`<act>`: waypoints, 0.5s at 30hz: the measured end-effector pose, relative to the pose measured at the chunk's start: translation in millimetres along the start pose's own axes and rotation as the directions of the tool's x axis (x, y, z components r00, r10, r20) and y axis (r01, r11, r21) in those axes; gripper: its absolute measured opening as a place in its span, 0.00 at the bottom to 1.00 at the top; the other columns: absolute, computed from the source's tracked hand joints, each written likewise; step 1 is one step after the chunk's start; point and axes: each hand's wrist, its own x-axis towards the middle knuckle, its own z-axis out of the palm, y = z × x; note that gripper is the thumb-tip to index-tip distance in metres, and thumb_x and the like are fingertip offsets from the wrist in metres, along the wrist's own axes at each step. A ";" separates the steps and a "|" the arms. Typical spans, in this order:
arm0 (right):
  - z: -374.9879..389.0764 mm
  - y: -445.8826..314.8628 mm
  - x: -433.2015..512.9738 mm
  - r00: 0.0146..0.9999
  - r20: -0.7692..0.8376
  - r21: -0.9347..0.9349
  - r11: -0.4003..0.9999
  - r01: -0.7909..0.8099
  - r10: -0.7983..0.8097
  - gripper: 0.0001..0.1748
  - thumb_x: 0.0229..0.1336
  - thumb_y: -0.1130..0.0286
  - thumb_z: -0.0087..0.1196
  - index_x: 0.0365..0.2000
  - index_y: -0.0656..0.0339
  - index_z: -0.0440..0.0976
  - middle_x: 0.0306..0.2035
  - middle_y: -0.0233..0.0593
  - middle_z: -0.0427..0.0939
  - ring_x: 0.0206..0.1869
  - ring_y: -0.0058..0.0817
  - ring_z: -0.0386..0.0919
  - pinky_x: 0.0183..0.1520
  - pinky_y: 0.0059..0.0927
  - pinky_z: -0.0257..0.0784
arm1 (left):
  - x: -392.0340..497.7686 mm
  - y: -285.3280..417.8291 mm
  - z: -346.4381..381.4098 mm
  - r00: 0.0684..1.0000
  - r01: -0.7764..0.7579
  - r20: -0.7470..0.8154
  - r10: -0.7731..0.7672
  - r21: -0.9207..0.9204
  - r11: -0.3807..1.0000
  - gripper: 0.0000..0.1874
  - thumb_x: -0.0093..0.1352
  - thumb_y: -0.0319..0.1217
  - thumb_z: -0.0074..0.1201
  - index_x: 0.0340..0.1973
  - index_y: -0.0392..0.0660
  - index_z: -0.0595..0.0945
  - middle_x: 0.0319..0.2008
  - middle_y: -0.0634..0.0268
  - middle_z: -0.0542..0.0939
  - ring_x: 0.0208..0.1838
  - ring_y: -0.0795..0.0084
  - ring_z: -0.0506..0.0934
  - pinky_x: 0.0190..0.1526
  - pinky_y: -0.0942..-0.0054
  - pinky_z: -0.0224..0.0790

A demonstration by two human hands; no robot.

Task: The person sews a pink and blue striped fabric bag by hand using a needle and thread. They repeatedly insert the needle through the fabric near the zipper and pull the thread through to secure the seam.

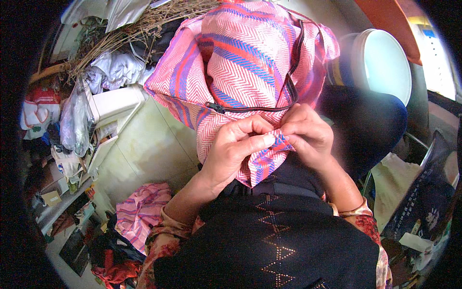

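Across my lap lies a pink, red and blue striped woven cloth bag (245,68), bulging in the middle. A dark zipper (252,108) runs along its near side and curves up to the right, with its slider end towards the left. My left hand (234,144) pinches a gathered edge of the cloth between thumb and forefinger. Close beside it, my right hand (308,135) grips the same edge with its fingertips. A folded corner of the fabric (265,162) hangs below both hands. Whether anything small sits between the fingertips is hidden.
A white plastic bucket (386,65) stands at the upper right. Left are a white bench-like piece (117,104), dried plant stalks (119,43) and clear plastic bags (74,123). Another striped cloth (144,213) lies low left, above a red cloth (115,269). Tiled floor (144,144) shows between.
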 end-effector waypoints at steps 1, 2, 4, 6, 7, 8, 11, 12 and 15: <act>0.4 0.2 -0.7 1.000 -0.001 0.001 1.000 -0.006 0.006 0.06 0.49 0.81 0.63 0.31 0.67 0.81 0.29 0.37 0.76 0.32 0.28 0.74 0.36 0.28 0.69 | 0.0 -0.5 0.4 1.000 -0.003 0.000 0.003 -0.005 1.000 0.05 0.67 0.26 0.54 0.35 0.38 0.80 0.35 0.68 0.78 0.40 0.80 0.74 0.48 0.80 0.62; 0.5 0.4 -1.2 1.000 -0.003 0.004 1.000 -0.013 0.013 0.06 0.49 0.81 0.63 0.31 0.66 0.81 0.29 0.36 0.76 0.32 0.28 0.74 0.36 0.28 0.69 | 0.3 -0.8 0.6 1.000 -0.006 -0.001 0.006 -0.011 1.000 0.05 0.67 0.26 0.54 0.35 0.38 0.80 0.35 0.68 0.78 0.40 0.80 0.74 0.47 0.80 0.62; 0.6 0.9 -1.8 1.000 -0.010 0.019 1.000 -0.004 0.004 0.06 0.49 0.82 0.63 0.31 0.66 0.81 0.29 0.36 0.76 0.32 0.28 0.74 0.36 0.28 0.69 | 1.3 -2.0 1.0 1.000 -0.019 0.003 0.019 -0.017 1.000 0.05 0.67 0.26 0.54 0.35 0.38 0.80 0.35 0.68 0.78 0.40 0.80 0.74 0.48 0.80 0.62; 0.9 1.4 -2.1 1.000 -0.013 0.029 1.000 -0.004 0.005 0.07 0.49 0.82 0.63 0.32 0.66 0.81 0.29 0.36 0.76 0.32 0.28 0.74 0.36 0.27 0.69 | 2.1 -3.3 0.8 0.999 -0.035 0.008 0.035 -0.018 0.999 0.05 0.68 0.27 0.54 0.35 0.37 0.80 0.34 0.70 0.78 0.39 0.82 0.72 0.45 0.81 0.62; 1.3 1.7 -2.2 1.000 -0.013 0.030 1.000 -0.008 0.008 0.07 0.49 0.82 0.63 0.32 0.66 0.81 0.29 0.36 0.76 0.33 0.27 0.74 0.36 0.27 0.69 | 2.5 -3.9 0.3 0.999 -0.044 0.011 0.044 -0.014 0.999 0.05 0.68 0.27 0.54 0.36 0.37 0.80 0.33 0.71 0.77 0.37 0.84 0.71 0.43 0.83 0.61; 1.8 1.9 -2.5 1.000 -0.013 0.031 0.999 -0.011 0.012 0.07 0.50 0.82 0.63 0.32 0.66 0.81 0.29 0.36 0.76 0.33 0.27 0.74 0.36 0.27 0.69 | 2.6 -4.5 -0.1 0.999 -0.053 0.014 0.053 -0.013 0.999 0.06 0.69 0.27 0.54 0.36 0.36 0.80 0.33 0.72 0.76 0.36 0.86 0.70 0.41 0.85 0.61; 3.1 2.8 -3.4 0.999 -0.025 0.062 0.998 -0.025 0.027 0.07 0.51 0.81 0.63 0.34 0.65 0.82 0.29 0.35 0.76 0.33 0.26 0.74 0.36 0.26 0.68 | 1.9 -5.5 -1.0 0.998 -0.060 0.005 0.060 -0.008 0.998 0.06 0.69 0.27 0.54 0.36 0.37 0.80 0.32 0.73 0.76 0.36 0.86 0.70 0.40 0.86 0.60; 3.6 3.2 -3.7 0.999 -0.024 0.071 0.997 -0.029 0.031 0.08 0.51 0.81 0.63 0.34 0.64 0.82 0.29 0.35 0.76 0.33 0.26 0.74 0.36 0.26 0.68 | 1.9 -5.2 -1.6 0.998 -0.056 0.012 0.056 -0.013 0.998 0.06 0.69 0.27 0.54 0.36 0.37 0.80 0.33 0.72 0.76 0.36 0.86 0.70 0.41 0.85 0.61; 4.5 4.2 -4.2 0.999 -0.024 0.096 0.995 -0.040 0.043 0.08 0.52 0.80 0.64 0.35 0.64 0.83 0.29 0.34 0.76 0.32 0.25 0.73 0.36 0.25 0.68 | 2.2 -4.4 -2.1 0.998 -0.061 0.030 0.062 -0.030 0.998 0.05 0.69 0.27 0.54 0.35 0.36 0.79 0.33 0.71 0.77 0.37 0.85 0.70 0.42 0.85 0.61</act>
